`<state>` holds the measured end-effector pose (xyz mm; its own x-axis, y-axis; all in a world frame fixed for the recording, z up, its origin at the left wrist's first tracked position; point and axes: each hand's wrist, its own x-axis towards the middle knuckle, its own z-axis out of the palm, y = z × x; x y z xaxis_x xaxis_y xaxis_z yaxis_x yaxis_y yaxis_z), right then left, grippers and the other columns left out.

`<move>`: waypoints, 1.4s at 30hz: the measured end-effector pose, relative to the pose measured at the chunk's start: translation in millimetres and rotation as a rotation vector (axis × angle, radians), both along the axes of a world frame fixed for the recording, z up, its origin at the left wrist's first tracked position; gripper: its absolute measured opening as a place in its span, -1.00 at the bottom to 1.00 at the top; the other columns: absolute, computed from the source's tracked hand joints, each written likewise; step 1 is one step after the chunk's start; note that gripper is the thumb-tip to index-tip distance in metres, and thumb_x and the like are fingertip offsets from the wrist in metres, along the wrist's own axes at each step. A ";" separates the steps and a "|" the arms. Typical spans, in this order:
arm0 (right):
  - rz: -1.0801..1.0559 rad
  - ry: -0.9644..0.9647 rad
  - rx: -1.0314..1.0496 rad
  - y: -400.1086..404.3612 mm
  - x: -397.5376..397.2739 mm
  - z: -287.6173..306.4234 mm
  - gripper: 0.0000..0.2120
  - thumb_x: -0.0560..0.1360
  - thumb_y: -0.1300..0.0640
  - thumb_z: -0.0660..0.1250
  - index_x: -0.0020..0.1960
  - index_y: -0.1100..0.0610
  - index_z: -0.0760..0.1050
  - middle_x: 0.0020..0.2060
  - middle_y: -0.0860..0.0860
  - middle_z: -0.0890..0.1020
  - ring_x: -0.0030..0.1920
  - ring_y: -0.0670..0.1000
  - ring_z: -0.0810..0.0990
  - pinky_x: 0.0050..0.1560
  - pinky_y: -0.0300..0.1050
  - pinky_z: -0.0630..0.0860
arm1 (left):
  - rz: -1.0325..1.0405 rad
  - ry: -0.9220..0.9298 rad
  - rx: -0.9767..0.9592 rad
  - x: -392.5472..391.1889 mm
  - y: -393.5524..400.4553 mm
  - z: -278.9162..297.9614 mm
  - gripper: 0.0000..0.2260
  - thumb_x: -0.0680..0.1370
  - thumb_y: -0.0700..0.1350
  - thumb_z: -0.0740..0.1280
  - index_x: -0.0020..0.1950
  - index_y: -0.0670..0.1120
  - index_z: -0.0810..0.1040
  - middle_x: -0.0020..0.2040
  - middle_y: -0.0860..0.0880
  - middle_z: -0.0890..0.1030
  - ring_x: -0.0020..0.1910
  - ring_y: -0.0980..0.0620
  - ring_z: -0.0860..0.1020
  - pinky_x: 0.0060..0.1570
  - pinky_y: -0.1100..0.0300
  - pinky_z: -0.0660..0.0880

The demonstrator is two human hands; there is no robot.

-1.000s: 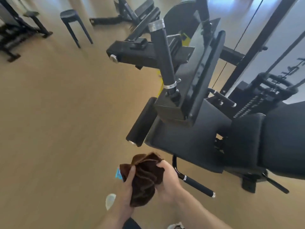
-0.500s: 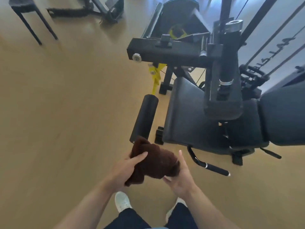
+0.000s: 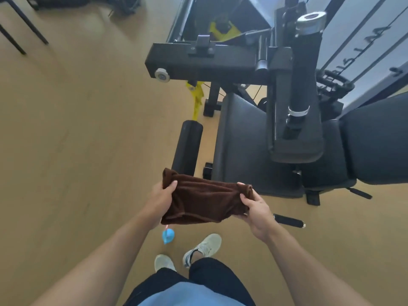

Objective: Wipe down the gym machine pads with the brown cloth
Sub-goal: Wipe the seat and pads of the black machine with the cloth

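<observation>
The brown cloth (image 3: 204,200) is stretched out flat between both hands, in front of me at waist height. My left hand (image 3: 162,196) grips its left end with the thumb on top. My right hand (image 3: 254,206) pinches its right end. Just beyond the cloth stands the black gym machine: a round roller pad (image 3: 187,149) right behind the cloth's left end, a flat black seat pad (image 3: 240,142) to its right, and a dark back pad (image 3: 375,140) at the far right. The cloth touches no pad.
A black metal arm (image 3: 205,62) with a silver knob crosses above the seat. A black handle (image 3: 289,220) sticks out low by my right wrist. A small blue object (image 3: 168,236) lies on the tan floor near my shoes. Stool legs (image 3: 22,29) stand far left.
The cloth was bunched between my hands; now it is pulled out wide and flat. My hands have moved apart, and my view has shifted closer over the machine.
</observation>
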<state>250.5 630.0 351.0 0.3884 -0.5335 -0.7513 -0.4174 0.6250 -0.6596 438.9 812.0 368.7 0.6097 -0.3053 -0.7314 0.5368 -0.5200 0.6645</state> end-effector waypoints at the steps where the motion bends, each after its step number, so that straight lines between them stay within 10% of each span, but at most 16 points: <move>1: 0.002 0.007 -0.030 -6.8 4.5 0.8 -0.75 0.69 0.22 0.23 0.26 0.01 0.60 0.13 0.03 0.73 0.20 0.12 0.67 0.26 0.16 0.59 | -0.013 -0.001 -0.003 3.8 -3.7 0.1 -0.73 0.66 0.07 0.26 0.26 -0.03 0.57 0.12 -0.05 0.66 0.06 -0.04 0.62 -0.02 0.04 0.58; 5: 0.027 0.096 -0.146 -27.9 20.9 -0.1 -0.70 0.69 0.14 0.26 0.40 0.05 0.51 0.21 -0.02 0.67 0.31 0.09 0.56 0.46 0.10 0.36 | -0.052 0.054 -0.062 15.0 -18.5 -2.6 -0.72 0.65 -0.09 0.30 0.33 -0.13 0.55 0.19 -0.16 0.66 0.15 -0.12 0.62 -0.06 0.13 0.54; 16: -0.023 0.385 -0.392 -69.8 43.8 0.7 -0.78 0.69 0.10 0.16 0.22 0.08 0.54 0.02 -0.03 0.63 0.13 0.12 0.60 0.05 -0.03 0.50 | -0.239 0.050 -0.064 41.5 -71.2 -42.1 -0.69 0.60 -0.39 0.17 0.11 -0.05 0.59 0.07 -0.14 0.66 0.20 -0.21 0.59 0.23 -0.14 0.56; 21: 0.158 0.468 -0.561 -92.6 83.5 -7.7 -0.43 0.64 0.03 0.21 0.62 0.00 0.18 0.41 -0.01 0.41 0.32 0.04 0.43 0.41 0.02 0.37 | -0.273 0.075 -0.103 70.7 -97.3 -76.0 -0.33 0.58 -0.13 0.42 0.60 0.02 0.17 0.43 0.06 0.40 0.40 -0.05 0.46 0.40 -0.11 0.44; 28: 0.505 0.763 -0.618 -38.0 137.2 -139.1 0.17 0.36 -0.54 0.29 0.66 -0.04 -0.26 0.67 0.03 -0.16 0.66 0.15 -0.16 0.59 0.28 -0.12 | -0.558 0.084 -0.116 47.4 -111.2 -151.2 -0.51 0.70 -0.18 0.16 0.61 0.12 0.19 0.58 0.08 0.30 0.54 0.08 0.27 0.44 0.18 0.25; 35: 0.614 0.727 -1.165 -57.4 170.7 -177.5 -0.22 0.64 -0.14 0.24 0.67 0.01 -0.12 0.66 0.09 -0.01 0.66 0.17 -0.06 0.59 0.10 -0.07 | -0.515 0.150 -0.222 67.8 -136.9 -179.9 -0.57 0.71 -0.17 0.14 0.57 0.12 0.28 0.51 0.08 0.41 0.46 0.11 0.39 0.35 0.29 0.36; 42: 0.825 0.649 -1.276 -179.5 262.7 -186.7 -0.45 0.69 -0.01 0.14 0.65 -0.10 0.10 0.67 -0.05 -0.09 0.65 0.14 -0.25 0.56 0.17 -0.29 | -0.524 -0.060 -0.303 126.5 -189.2 -189.6 -0.54 0.70 -0.12 0.18 0.58 0.19 0.25 0.53 0.18 0.36 0.53 0.13 0.28 0.50 0.12 0.18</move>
<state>513.2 450.5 164.3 0.6785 -0.7175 -0.1575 -0.7346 -0.6649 -0.1353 565.4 622.8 179.1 0.3594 -0.7656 -0.5336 0.2173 -0.4874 0.8457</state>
